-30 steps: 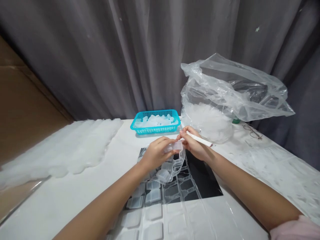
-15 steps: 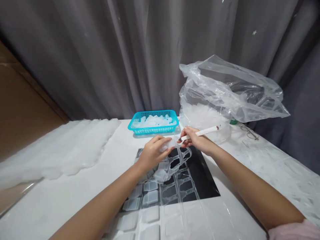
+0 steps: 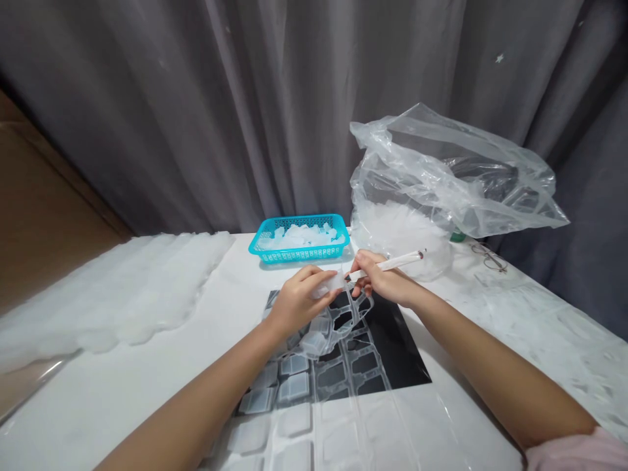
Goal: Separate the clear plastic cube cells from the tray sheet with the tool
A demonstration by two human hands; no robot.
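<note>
My left hand (image 3: 297, 303) is closed on a small clear plastic cell (image 3: 331, 283) at the far end of a clear plastic sheet of moulded cells (image 3: 314, 366), lifting that end off a black mat (image 3: 397, 347). My right hand (image 3: 385, 281) grips a thin white pen-like tool (image 3: 392, 263), its tip at the lifted cell. Several of the sheet's cells on the right side are open frames; others on the left still hold square pieces.
A turquoise basket (image 3: 299, 239) of small clear pieces stands behind the hands. A large clear plastic bag (image 3: 441, 190) sits at the right, with eyeglasses (image 3: 485, 255) beside it. White padded sheets (image 3: 118, 294) lie at the left. A grey curtain hangs behind the white table (image 3: 122, 386).
The right hand turned the white tool so that its far end now points up and to the right. The left hand stays on the lifted cell.
</note>
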